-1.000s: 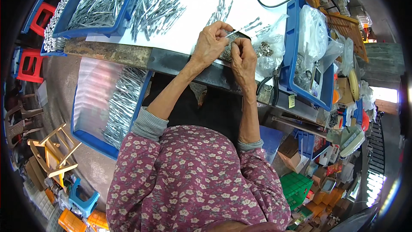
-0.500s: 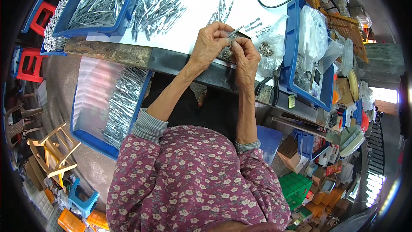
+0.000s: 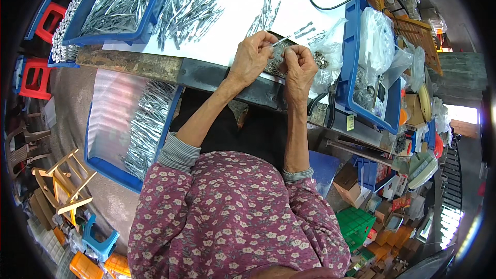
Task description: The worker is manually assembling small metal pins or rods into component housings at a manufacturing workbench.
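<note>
Far to my left I see a blue bin [image 3: 111,39] heaped with thin metal pieces, and just beside it a loose scatter of the same metal pieces [image 3: 188,13] on the white worktop [image 3: 232,26]. Below the worktop edge sits a second blue tray [image 3: 106,168] with more of them. My left hand [image 3: 252,58] is curled nearly closed, thumb and fingertips pinching one slim metal strip [image 3: 279,41] that pokes up and to the right. Close beside it, my right hand [image 3: 298,67] is closed into a loose fist, fingertips pressed together at that strip's lower end; I cannot tell whether it grips a separate small part. Under both hands lies a small dark tray [image 3: 276,64] of tiny metal bits. To the right is a clear plastic bag [image 3: 330,57], then another blue bin [image 3: 356,72]
</note>
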Demonstrator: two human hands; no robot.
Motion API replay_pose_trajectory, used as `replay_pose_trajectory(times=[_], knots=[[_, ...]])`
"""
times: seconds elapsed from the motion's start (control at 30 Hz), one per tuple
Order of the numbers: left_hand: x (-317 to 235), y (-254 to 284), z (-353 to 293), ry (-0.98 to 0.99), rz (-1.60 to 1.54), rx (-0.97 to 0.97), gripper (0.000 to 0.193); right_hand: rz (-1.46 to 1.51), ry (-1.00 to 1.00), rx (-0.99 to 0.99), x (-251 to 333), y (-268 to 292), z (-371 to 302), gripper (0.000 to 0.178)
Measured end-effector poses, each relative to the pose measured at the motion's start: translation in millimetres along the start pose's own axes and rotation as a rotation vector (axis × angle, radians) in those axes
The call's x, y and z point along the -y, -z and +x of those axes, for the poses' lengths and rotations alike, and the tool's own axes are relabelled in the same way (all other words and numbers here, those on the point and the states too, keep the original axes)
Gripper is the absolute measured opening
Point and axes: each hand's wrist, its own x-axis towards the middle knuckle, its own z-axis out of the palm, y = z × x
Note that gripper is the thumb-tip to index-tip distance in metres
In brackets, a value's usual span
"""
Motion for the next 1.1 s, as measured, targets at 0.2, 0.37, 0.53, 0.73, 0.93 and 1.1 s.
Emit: replay_pose_trajectory(times=[0.2, 0.37, 0.53, 0.73, 0.93, 1.1], knots=[[2, 2, 0, 0.073, -0.151, 0.058, 0.015, -0.042, 0.053, 0.039, 0, 1, 1, 0.01], [-5, 8, -5, 0.263, -0.429, 0.135, 0.016, 0.04, 0.058, 0.084, 1, 0, 1, 0.011], [-9, 11, -9, 0.333, -0.542, 0.158, 0.017, 0.078, 0.077, 0.105, -3, 0, 3, 0.011], [-12, 14, -11, 0.323, -0.524, 0.178, 0.017, 0.1, 0.064, 0.128, 0, 0, 0, 0.01], [-11, 14, -14, 0.302, -0.517, 0.144, 0.016, 0.096, 0.06, 0.135, -1, 0, -1, 0.009], [-12, 15, -15, 0.253, -0.444, 0.15, 0.015, 0.078, 0.053, 0.129, -2, -1, -2, 0.009]])
